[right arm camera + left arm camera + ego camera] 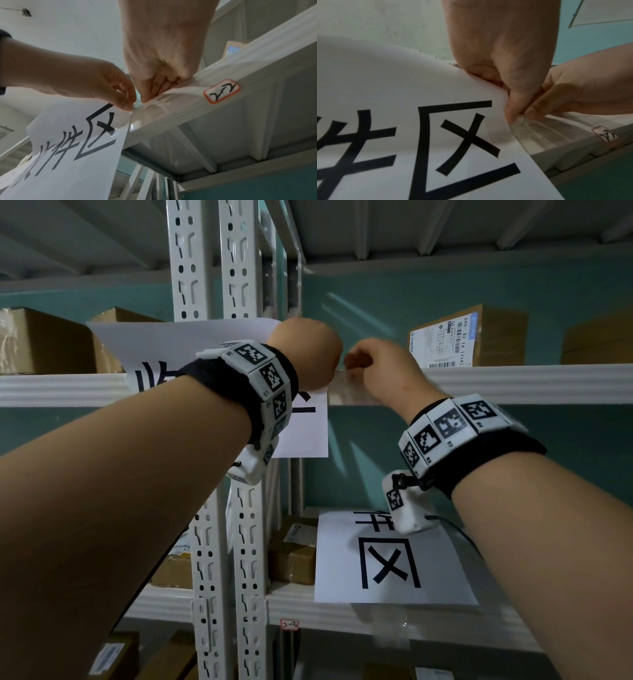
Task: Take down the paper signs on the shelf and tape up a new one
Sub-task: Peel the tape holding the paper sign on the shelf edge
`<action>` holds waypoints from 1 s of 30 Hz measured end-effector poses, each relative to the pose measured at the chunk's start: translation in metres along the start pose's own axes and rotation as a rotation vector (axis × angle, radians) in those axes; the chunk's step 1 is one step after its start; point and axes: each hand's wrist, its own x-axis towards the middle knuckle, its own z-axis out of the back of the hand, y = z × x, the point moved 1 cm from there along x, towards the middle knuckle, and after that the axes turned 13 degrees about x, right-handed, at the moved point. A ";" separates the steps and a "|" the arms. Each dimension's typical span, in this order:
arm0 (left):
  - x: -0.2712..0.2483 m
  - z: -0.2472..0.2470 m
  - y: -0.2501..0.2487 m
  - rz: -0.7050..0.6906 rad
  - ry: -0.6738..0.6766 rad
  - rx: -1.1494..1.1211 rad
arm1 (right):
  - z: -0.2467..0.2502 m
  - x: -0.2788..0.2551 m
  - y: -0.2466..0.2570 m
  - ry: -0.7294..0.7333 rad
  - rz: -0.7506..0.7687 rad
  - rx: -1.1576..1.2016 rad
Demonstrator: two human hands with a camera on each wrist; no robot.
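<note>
A white paper sign (301, 426) with large black characters hangs from the upper shelf beam (513, 383). My left hand (308, 350) pinches the sign's upper right edge (471, 94), thumb in front (511, 108). A strip of clear tape (346, 393) runs from that edge onto the beam (547, 129). Right beside the left hand, my right hand (356, 364) pinches the tape's end with its fingertips (147, 97), and the tape (154, 108) looks wrinkled there. A second paper sign (387, 559) lies on the lower shelf.
White slotted uprights (219, 268) stand just left of the hands. Cardboard boxes (479, 337) sit on the upper shelf behind the beam, and more on the lower shelf (291, 556). A small orange-framed label (222, 91) is stuck on the beam right of the tape.
</note>
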 end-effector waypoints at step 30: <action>-0.011 -0.018 -0.019 0.103 -0.329 -0.051 | -0.007 -0.002 -0.006 -0.056 0.086 -0.107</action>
